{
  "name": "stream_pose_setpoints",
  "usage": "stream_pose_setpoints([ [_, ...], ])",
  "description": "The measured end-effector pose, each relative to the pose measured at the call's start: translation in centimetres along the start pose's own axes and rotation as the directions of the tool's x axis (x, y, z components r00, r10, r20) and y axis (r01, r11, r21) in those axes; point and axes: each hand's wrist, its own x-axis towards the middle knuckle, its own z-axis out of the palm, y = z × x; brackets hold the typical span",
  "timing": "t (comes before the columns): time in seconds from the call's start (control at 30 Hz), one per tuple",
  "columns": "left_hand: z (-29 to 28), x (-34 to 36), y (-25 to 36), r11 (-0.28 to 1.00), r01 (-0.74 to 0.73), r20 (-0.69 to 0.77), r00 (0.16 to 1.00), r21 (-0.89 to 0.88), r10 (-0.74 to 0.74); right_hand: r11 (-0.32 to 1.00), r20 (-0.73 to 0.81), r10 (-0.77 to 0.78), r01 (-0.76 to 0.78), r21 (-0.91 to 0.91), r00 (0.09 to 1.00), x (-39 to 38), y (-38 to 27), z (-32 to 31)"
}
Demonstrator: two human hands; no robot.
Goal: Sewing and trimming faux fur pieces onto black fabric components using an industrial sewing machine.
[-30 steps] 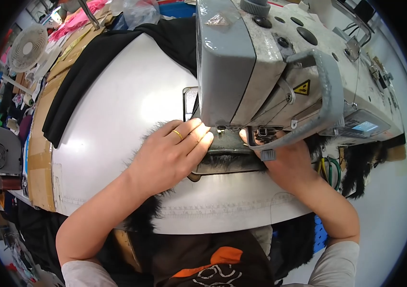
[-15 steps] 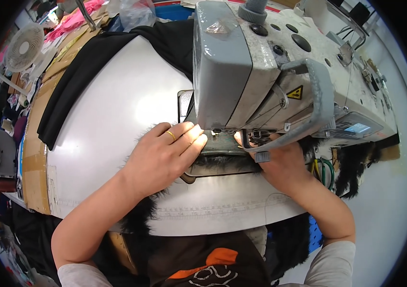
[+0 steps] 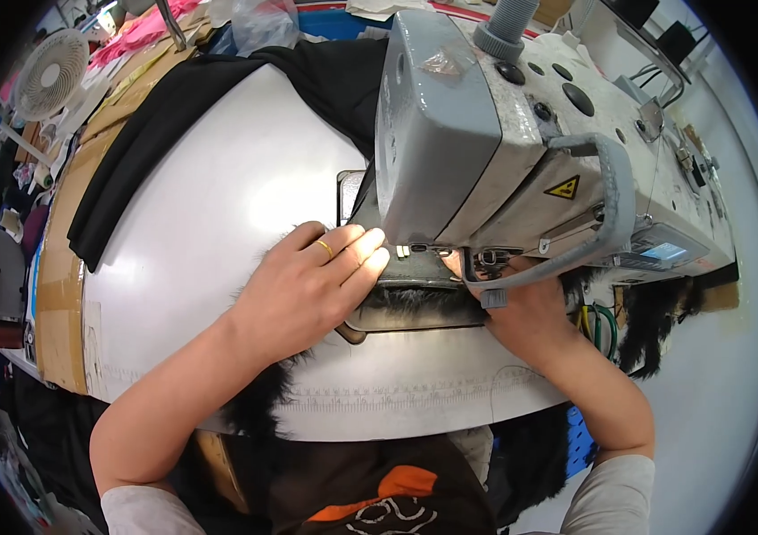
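Note:
My left hand (image 3: 312,281), a ring on one finger, bends over black fur-edged fabric (image 3: 410,297) left of the sewing machine's needle area. Its fingers are together and press on the fabric, the thumb hidden. My right hand (image 3: 526,308) is at the fabric's right side, behind the machine's grey curved guard (image 3: 611,205). Its fingertips show close to the presser foot (image 3: 490,259) and seem closed on the fabric edge; the guard hides the rest. Black fur (image 3: 263,392) hangs below my left wrist over the table edge. The sewing machine (image 3: 441,125) stands over the work.
Black cloth (image 3: 138,160) lies in a long fold across the left and back of the white table (image 3: 192,214). Brown cardboard (image 3: 62,303) borders the table at left, with a fan (image 3: 51,76) beyond. More black fur (image 3: 655,325) hangs at the right, beside green and yellow handles (image 3: 606,325).
The view has shifted slightly, so the machine sits a little farther right and lower in the picture. Both hands keep nearly the same places on the fabric.

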Motion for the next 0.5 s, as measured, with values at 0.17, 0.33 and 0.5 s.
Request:
stream_pose_setpoints([
  [0.17,-0.3,-0.2,0.4,0.999,0.009,0.051,0.999,0.039,-0.011,0.999,0.026,0.025,-0.024,-0.044,0.999,0.5,-0.5,-0.3],
  [0.33,0.0,-0.3,0.3,0.998,0.013,0.03,0.999,0.066,-0.015,0.996,0.065,0.0,0.006,-0.091,0.998,0.4,-0.2,0.0],
  [0.5,0.1,0.0,0.4,1.0,0.014,-0.018,1.0,-0.001,-0.014,0.948,-0.036,0.187,-0.171,0.269,0.982,0.8,-1.6,1.3],
])
